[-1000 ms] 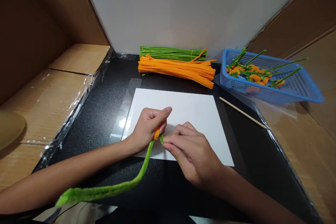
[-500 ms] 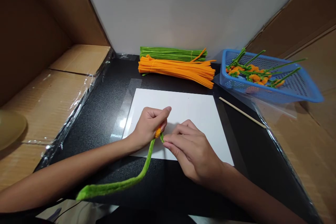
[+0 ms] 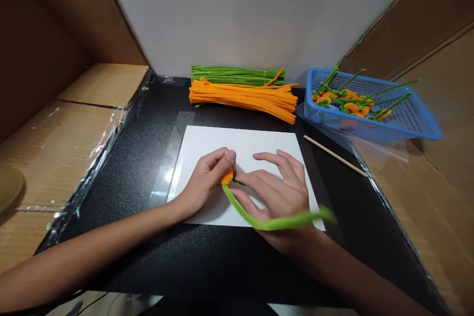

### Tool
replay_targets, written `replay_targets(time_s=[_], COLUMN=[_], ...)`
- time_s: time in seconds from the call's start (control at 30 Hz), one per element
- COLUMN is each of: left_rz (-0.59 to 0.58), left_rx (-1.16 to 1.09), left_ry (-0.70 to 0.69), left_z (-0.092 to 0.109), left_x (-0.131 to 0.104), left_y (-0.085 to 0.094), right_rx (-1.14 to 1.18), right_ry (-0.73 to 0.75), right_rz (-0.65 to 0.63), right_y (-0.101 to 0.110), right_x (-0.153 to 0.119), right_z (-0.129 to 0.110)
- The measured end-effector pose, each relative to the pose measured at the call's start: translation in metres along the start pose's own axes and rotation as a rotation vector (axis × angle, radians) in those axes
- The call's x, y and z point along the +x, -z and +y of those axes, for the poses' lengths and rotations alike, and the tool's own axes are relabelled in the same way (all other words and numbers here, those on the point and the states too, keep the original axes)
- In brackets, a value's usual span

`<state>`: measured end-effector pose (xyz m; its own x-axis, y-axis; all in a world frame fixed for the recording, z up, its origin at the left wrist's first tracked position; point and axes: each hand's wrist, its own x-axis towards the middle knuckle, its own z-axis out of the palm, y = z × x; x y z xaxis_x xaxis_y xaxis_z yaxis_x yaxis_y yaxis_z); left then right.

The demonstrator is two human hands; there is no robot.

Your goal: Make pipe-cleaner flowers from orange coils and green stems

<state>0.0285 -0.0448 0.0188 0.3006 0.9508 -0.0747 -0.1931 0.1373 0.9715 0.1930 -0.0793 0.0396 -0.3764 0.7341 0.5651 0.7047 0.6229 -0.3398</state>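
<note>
Orange fuzzy piece (image 3: 227, 177), centre frame, was pinched by the left hand (image 3: 206, 177); whether the right hand (image 3: 284, 192) gripped anything was unclear; firm pinching seemed best.

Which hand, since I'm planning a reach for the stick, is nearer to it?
Right. The right hand is left of the stick and closer to the camera; the left hand is farther left, holding the orange piece.

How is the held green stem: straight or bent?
Bent: the green stem runs down from the orange piece in the left hand, then curves sideways in front of the right hand. Its tip is blurred.
</note>
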Motion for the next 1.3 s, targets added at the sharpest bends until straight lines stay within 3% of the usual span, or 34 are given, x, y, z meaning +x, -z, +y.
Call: replay_targets(time_s=[0.13,0.23,0.33,0.43,0.5,0.6,0.67,0.83,1.0,1.17,1.3], left_rz=[-0.081,-0.018,0.059,0.110,0.136,0.136,0.099,-0.014,-0.006,-0.037,-0.061], left_rx=[0.062,0.122,0.032,-0.160,-0.244,-0.302,-0.358,-0.418,-0.501,-0.454,-0.419], left_ry=[-0.007,0.010,0.033,0.076,0.122,0.158,0.176,0.199,0.259,0.245,0.251], left_z=[0.002,0.000,-0.002,-0.001,0.001,0.002,0.001,-0.001,0.006,0.007,0.004], left_x=[-0.001,0.000,0.002,0.005,0.006,0.003,-0.002,-0.012,-0.010,-0.009,-0.009], left_y=[0.002,0.002,0.002,0.002,0.000,-0.004,-0.007,-0.011,-0.009,-0.007,-0.005], right_rx=[0.164,0.172,-0.014,-0.158,-0.119,0.038,0.121,0.191,0.406,0.567,0.699], right_ry=[-0.147,-0.149,0.017,0.311,0.393,0.251,0.182,0.157,-0.040,-0.332,-0.382], right_rz=[0.022,-0.011,0.060,0.168,0.109,-0.058,-0.094,-0.006,0.011,0.087,0.097], right_y=[0.000,0.000,0.002,0.004,0.002,-0.006,-0.011,-0.015,-0.012,-0.013,-0.016], right_x=[0.004,0.004,0.001,-0.003,-0.005,-0.007,-0.008,-0.008,-0.003,0.001,0.002], right_z=[0.005,0.005,0.001,-0.004,-0.006,-0.006,-0.004,0.001,0.004,0.005,0.008])
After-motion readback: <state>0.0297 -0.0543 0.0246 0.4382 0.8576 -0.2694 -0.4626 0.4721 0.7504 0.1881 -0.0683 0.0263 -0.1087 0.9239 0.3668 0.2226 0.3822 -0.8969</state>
